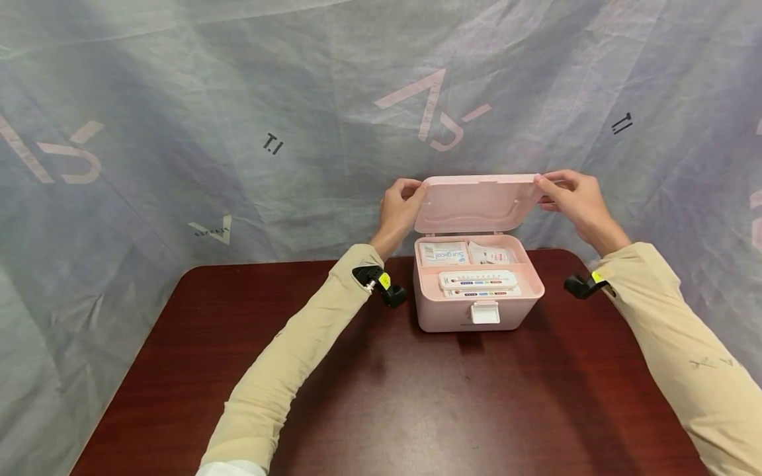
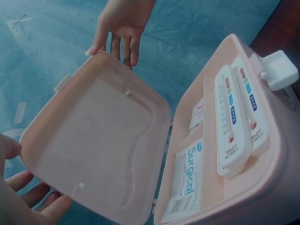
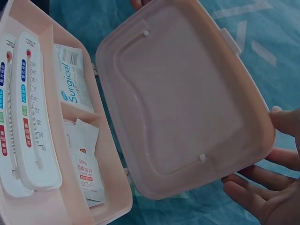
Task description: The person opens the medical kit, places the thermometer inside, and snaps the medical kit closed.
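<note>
A pink plastic storage box (image 1: 479, 318) stands on the table with its hinged lid (image 1: 476, 205) raised at the back. My left hand (image 1: 400, 210) holds the lid's left front corner, thumb at the edge and fingers behind. At the opposite corner my right hand (image 1: 580, 201) pinches the rim the same way. Inside the box, two white thermometers (image 1: 478, 280) lie overlapping in the front compartment. Behind them, a packet marked Surgical (image 2: 187, 180) sits in one small compartment and white sachets (image 3: 85, 164) in the other. A white latch (image 1: 485, 312) hangs on the front wall.
The dark red wooden table (image 1: 417, 410) carries the box near its back edge. A grey printed cloth (image 1: 321, 132) hangs right behind the table and along its sides. Small black wrist cameras (image 1: 393, 294) stick out from both beige sleeves beside the box.
</note>
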### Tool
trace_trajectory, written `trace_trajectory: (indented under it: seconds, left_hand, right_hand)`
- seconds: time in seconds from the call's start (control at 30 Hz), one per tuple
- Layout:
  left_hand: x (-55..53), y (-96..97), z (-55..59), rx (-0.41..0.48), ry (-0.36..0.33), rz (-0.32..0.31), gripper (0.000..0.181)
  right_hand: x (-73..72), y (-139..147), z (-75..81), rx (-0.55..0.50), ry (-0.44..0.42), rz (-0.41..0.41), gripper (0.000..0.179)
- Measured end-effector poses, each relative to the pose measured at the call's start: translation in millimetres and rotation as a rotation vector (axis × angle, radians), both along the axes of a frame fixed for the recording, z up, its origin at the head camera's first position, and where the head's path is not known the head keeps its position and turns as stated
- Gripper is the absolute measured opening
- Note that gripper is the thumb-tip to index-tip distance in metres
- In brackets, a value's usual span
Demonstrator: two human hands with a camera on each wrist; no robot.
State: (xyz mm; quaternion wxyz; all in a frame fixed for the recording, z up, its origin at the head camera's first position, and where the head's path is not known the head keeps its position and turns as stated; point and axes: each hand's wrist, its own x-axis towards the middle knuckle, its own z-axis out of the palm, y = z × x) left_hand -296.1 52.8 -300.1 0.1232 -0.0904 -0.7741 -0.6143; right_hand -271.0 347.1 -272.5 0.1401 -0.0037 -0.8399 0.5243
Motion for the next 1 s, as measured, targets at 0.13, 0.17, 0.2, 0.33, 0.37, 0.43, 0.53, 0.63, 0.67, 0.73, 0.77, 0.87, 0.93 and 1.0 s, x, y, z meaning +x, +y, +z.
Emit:
trace_trajectory:
  seconds: [0.13, 0.17, 0.2, 0.33, 0.37, 0.43, 0.53, 0.63, 0.67, 0.73, 0.77, 0.87, 0.93, 1.0]
  left_hand:
    - [1.6, -0.1, 0.1, 0.004, 0.018, -0.015, 0.029]
    - [1.6, -0.2, 0.1, 0.004, 0.021, -0.018, 0.029]
    - [1.9, -0.2, 0.2, 0.002, 0.025, -0.02, 0.029]
    - [1.8, -0.9, 0.5, 0.003, 0.031, -0.016, 0.028]
    - [2.0, -0.9, 0.6, 0.004, 0.029, -0.013, 0.027]
    - [2.3, -0.9, 1.0, 0.006, 0.028, -0.008, 0.027]
    - [2.7, -1.0, 0.9, 0.007, 0.028, -0.002, 0.027]
    - [3.3, -1.7, 0.0, 0.009, 0.03, 0.0, 0.026]
    - [3.5, -2.0, -0.3, 0.009, 0.031, 0.0, 0.026]
    - [4.3, -2.5, -0.8, 0.005, 0.03, -0.002, 0.027]
    - [4.6, -2.9, -1.1, 0.004, 0.031, -0.005, 0.027]
    - [5.6, -3.3, -1.3, -0.003, 0.039, -0.012, 0.027]
    - [6.1, -3.0, -1.4, -0.001, 0.049, -0.018, 0.027]
    - [6.8, -2.0, -1.8, 0.0, 0.059, -0.024, 0.027]
  right_hand:
    - [0.8, 0.3, -1.5, -0.002, 0.034, -0.007, 0.05]
    - [1.0, 0.4, -1.9, -0.005, 0.039, -0.008, 0.049]
    - [1.0, 0.6, -2.5, -0.005, 0.043, -0.011, 0.049]
    - [0.4, 0.2, -4.0, -0.014, 0.053, -0.018, 0.047]
    - [0.1, 0.1, -4.1, -0.023, 0.057, -0.019, 0.047]
    - [-0.5, -0.3, -4.1, -0.031, 0.064, -0.022, 0.046]
    - [-0.6, -0.5, -3.7, -0.055, 0.067, -0.018, 0.045]
    - [0.8, -0.5, -3.8, -0.077, 0.063, -0.012, 0.046]
    - [1.5, -0.6, -3.8, -0.085, 0.064, -0.009, 0.046]
    - [2.8, -0.9, -4.0, -0.092, 0.069, -0.007, 0.045]
    - [3.1, -1.1, -4.1, -0.098, 0.073, -0.005, 0.044]
    - [4.2, -1.1, -4.0, -0.134, 0.089, 0.004, 0.037]
    - [5.1, -0.4, -3.6, -0.156, 0.102, 0.01, 0.032]
    - [6.3, 0.7, -3.4, -0.174, 0.115, 0.016, 0.031]
